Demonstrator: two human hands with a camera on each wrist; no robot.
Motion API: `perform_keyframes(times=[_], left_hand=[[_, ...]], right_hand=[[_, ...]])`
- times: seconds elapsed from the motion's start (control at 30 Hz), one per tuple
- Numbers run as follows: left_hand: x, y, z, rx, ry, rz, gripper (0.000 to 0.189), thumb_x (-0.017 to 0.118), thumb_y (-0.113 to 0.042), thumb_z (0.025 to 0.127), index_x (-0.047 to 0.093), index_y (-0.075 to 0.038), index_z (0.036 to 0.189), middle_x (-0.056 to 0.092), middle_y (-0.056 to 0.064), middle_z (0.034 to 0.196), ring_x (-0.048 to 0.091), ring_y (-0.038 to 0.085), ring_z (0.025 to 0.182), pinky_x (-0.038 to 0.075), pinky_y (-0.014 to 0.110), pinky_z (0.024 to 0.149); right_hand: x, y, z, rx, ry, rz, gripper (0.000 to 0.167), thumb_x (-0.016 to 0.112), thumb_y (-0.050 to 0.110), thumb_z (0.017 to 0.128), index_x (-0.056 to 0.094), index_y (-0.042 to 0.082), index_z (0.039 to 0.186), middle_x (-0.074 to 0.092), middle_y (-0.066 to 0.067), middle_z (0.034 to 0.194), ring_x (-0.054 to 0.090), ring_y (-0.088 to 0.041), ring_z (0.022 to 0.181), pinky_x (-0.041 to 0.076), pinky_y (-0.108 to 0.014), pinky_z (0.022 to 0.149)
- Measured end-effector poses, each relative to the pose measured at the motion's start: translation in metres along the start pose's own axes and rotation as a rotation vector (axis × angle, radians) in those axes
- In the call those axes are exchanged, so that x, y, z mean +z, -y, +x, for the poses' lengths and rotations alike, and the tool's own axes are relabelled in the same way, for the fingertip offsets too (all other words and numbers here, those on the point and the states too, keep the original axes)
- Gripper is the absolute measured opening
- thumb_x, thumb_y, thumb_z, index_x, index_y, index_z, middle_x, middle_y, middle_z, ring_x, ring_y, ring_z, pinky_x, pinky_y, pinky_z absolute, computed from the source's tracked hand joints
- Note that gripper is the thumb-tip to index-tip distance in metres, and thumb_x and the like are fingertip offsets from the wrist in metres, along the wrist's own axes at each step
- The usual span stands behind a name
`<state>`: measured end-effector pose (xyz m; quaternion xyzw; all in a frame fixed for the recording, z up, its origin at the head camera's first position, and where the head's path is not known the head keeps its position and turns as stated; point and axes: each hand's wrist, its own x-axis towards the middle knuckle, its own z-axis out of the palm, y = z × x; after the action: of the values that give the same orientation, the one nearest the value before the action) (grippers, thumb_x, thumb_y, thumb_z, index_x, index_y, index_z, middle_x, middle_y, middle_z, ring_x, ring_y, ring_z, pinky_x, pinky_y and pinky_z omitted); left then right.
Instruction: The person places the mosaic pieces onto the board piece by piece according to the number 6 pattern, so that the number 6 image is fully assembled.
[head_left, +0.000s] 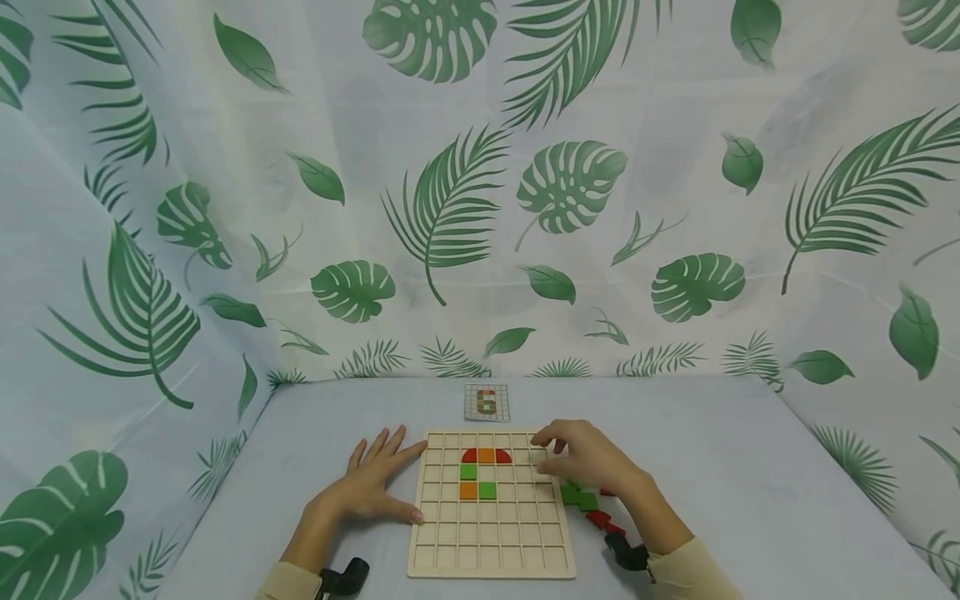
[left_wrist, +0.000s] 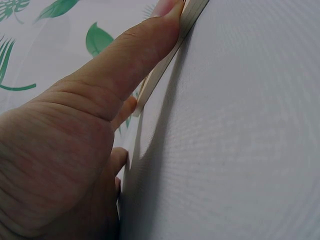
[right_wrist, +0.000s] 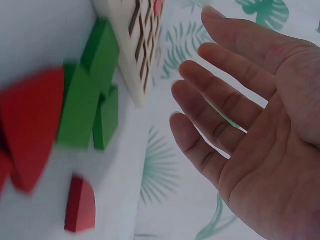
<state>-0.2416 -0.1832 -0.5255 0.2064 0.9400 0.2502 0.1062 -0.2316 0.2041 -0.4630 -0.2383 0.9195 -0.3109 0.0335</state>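
A wooden grid board lies on the table, with red, orange and green tiles set in several of its squares, among them a lower green tile. My left hand rests beside the board, fingers spread, its thumb and index fingertip at the left edge; the thumb touches that edge in the left wrist view. Over the board's upper right side hovers my right hand, with fingers loosely bent and nothing in them. In the right wrist view its palm faces the camera, bare, apart from the tiles.
Loose green tiles and red tiles lie to the right of the board, partly under the right forearm. A small card with a coloured figure 6 on a grid lies behind the board. Leaf-print cloth hangs behind the table.
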Motion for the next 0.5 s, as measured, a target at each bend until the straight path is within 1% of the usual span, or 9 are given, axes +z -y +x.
perform_keyframes(times=[0.1,0.3,0.5], left_hand=[[0.000,0.000,0.000,0.002,0.003,-0.004,0.115,0.086,-0.074,0.064,0.038,-0.035,0.162,0.010,0.015,0.176,-0.002,0.043,0.162,-0.010,0.071,0.124],[-0.002,-0.002,-0.001,0.004,0.006,-0.011,0.116,0.086,-0.073,0.065,0.038,-0.034,0.162,0.009,0.016,0.175,-0.003,0.043,0.162,-0.010,0.070,0.124],[-0.002,0.000,-0.001,0.004,0.008,-0.014,0.116,0.086,-0.073,0.065,0.037,-0.034,0.162,0.009,0.016,0.176,-0.003,0.043,0.162,-0.010,0.070,0.124]], right_hand=[[-0.007,-0.007,-0.005,-0.005,-0.008,-0.009,0.034,0.083,0.017,0.089,0.075,0.005,0.120,0.075,-0.008,0.115,0.064,-0.022,0.094,0.054,-0.025,0.072],[-0.018,-0.017,-0.013,0.024,-0.018,-0.006,0.034,0.083,0.016,0.088,0.075,0.005,0.119,0.075,-0.008,0.115,0.062,-0.020,0.094,0.054,-0.023,0.069],[-0.026,-0.029,-0.021,0.019,-0.007,-0.005,0.035,0.084,0.014,0.086,0.075,0.004,0.119,0.076,-0.011,0.116,0.063,-0.023,0.094,0.055,-0.024,0.072]])
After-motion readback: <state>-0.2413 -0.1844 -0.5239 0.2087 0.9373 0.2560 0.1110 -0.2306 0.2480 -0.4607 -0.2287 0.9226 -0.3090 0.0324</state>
